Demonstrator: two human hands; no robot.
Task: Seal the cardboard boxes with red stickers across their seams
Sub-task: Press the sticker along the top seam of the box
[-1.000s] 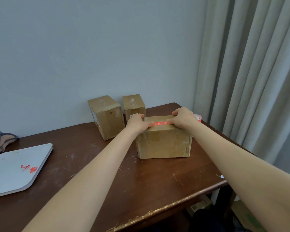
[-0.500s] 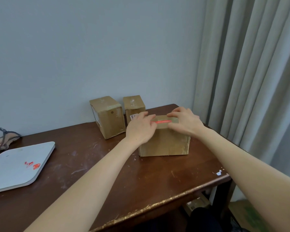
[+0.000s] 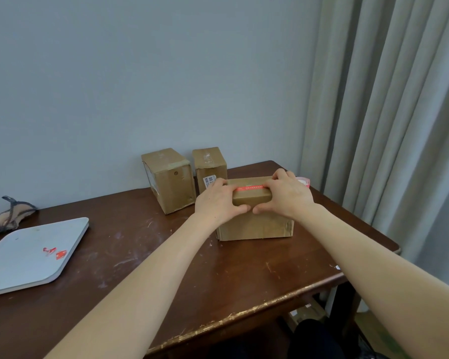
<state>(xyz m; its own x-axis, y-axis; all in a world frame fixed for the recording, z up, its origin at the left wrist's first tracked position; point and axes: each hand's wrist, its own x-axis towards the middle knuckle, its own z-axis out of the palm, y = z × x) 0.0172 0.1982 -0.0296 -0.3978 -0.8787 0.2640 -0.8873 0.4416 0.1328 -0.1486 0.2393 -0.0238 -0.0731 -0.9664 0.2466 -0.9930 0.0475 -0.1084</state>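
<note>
- The dark wooden table (image 3: 145, 255) carries everything; its front edge is chipped and its right side runs close to a curtain.
- A white board (image 3: 18, 263) lies flat at the table's left edge.
- The near box (image 3: 254, 226), the one being sealed, stands toward the table's back right corner, its long face turned to the front edge.
- Two other cardboard boxes, a left one (image 3: 171, 182) and a right one (image 3: 209, 161), stand just behind it by the back edge. I can see no red on either.
- The left hand (image 3: 217, 203) wraps the near box's top front edge at its left end, fingers over the top and thumb on the front face.
- The right hand (image 3: 289, 196) grips the right end the same way; the two thumbs almost meet.
- A red sticker (image 3: 252, 188) runs lengthwise along the top of the near box, showing between the two hands.
- This looks like the rubbing-down step: the strip is on and is being pressed flat.
- Next, judging by the bare boxes, a fresh strip is needed, either from the red-and-white roll (image 3: 303, 182) behind the right hand or the spare stickers (image 3: 55, 253) on the board, laid square over a seam.
</note>
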